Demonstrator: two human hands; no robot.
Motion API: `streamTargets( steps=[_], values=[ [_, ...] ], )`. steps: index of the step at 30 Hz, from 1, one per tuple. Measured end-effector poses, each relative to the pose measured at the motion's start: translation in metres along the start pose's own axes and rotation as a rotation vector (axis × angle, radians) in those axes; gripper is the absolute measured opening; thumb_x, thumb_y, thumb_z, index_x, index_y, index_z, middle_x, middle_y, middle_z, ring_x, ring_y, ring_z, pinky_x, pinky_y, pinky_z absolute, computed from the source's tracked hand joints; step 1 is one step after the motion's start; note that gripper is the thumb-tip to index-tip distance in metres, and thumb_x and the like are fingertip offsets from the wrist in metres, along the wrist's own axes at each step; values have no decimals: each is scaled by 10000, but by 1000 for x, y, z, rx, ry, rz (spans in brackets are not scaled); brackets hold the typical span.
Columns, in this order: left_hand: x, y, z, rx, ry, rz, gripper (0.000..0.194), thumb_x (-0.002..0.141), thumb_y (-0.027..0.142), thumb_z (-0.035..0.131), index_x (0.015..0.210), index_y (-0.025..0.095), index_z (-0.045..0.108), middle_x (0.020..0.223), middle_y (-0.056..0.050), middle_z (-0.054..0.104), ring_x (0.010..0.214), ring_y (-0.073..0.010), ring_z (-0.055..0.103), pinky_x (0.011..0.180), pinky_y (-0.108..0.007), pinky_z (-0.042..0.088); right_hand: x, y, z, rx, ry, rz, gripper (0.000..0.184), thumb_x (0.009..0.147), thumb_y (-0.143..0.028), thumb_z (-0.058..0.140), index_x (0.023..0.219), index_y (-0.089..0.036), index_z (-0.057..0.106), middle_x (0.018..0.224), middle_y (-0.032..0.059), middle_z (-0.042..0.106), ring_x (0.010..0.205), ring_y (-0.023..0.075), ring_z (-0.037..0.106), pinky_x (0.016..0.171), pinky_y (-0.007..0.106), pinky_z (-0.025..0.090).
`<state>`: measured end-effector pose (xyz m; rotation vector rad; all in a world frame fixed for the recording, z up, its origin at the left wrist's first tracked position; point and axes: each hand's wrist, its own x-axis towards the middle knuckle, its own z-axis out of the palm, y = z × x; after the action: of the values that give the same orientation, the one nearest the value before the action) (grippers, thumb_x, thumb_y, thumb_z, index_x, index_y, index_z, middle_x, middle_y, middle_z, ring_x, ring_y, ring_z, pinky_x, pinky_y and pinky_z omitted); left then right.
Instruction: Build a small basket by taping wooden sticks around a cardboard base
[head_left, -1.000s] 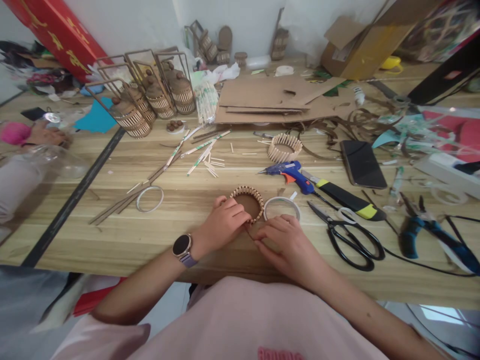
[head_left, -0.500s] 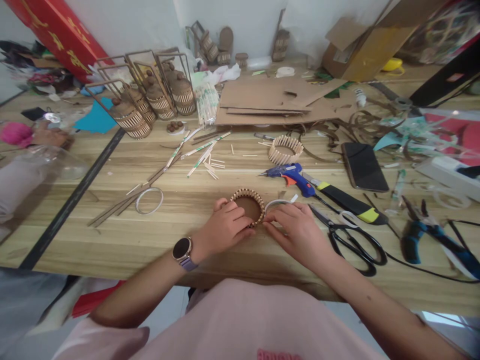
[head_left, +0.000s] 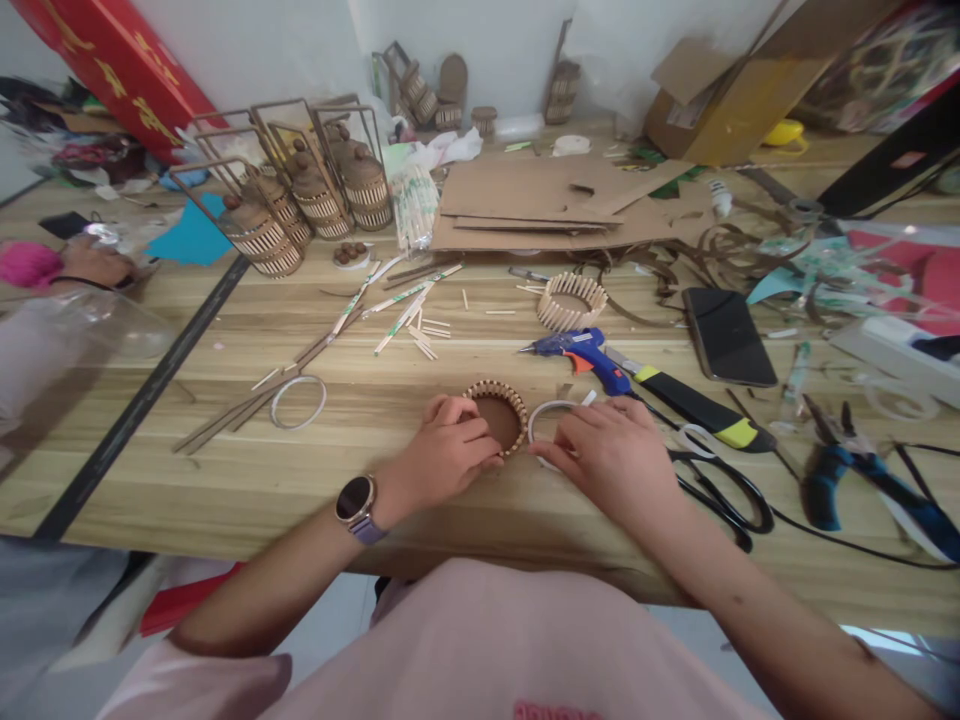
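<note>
My left hand (head_left: pixel 454 440) is closed on the near left side of a small round basket piece (head_left: pixel 512 410). That piece has a flat brown base and a low wall of short pale sticks. To its right lies a white ring (head_left: pixel 534 420). My right hand (head_left: pixel 607 445) is over the ring's right side, thumb pointing left and fingers bent down. Its fingertips are hidden, so any hold cannot be made out. Black-handled scissors (head_left: pixel 739 490) lie beside the right hand, which covers their blades. Behind it are a blue glue gun (head_left: pixel 581 350) and a utility knife (head_left: pixel 690 400).
Another stick ring (head_left: pixel 571 303) stands beyond the glue gun. A second white ring (head_left: pixel 298 402) and loose sticks (head_left: pixel 424 335) lie left. A phone (head_left: pixel 729 335) and pliers (head_left: pixel 862 470) are right. Handled baskets (head_left: pixel 262 235) stand behind. Another person's hand (head_left: pixel 94 262) is far left.
My right hand has moved away from the basket piece's edge to the right, over the white ring and the scissor blades. My left hand has stayed on the basket piece.
</note>
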<state>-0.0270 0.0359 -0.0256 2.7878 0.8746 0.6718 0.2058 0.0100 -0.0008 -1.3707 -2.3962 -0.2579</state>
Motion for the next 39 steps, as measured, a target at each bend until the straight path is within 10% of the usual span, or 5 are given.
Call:
streamTargets(
  steps=[8,15,28,39],
  values=[
    [6,7,-23,11,-141,-88,311,929,440,592,1079,192,707,1077,-81,674,1168,-318,412,1001,-491,363,18,20,1,85,-101,-289,295,891,-120,591,1106,-288,703,1345,109,588,1141,293,547,897,431,421],
    [18,34,-13,40,-110,-229,188,928,308,619,971,164,732,984,-70,705,1137,-322,457,989,-514,390,30,26,21,217,-97,-320,127,875,-187,649,884,-256,755,1279,100,628,1107,276,557,894,411,442],
    [21,13,-13,19,-35,-305,163,935,217,588,931,192,749,953,-52,728,1170,-332,404,1005,-531,367,29,14,18,173,33,-241,168,930,-204,564,1002,-220,714,1292,121,635,1118,273,551,938,441,429],
    [23,13,-9,-71,28,-295,168,942,205,579,872,214,731,912,-17,735,1140,-293,437,1026,-470,342,-33,15,-9,163,-92,-92,232,975,-371,516,961,-197,669,986,74,711,999,257,581,916,420,371]
  ],
)
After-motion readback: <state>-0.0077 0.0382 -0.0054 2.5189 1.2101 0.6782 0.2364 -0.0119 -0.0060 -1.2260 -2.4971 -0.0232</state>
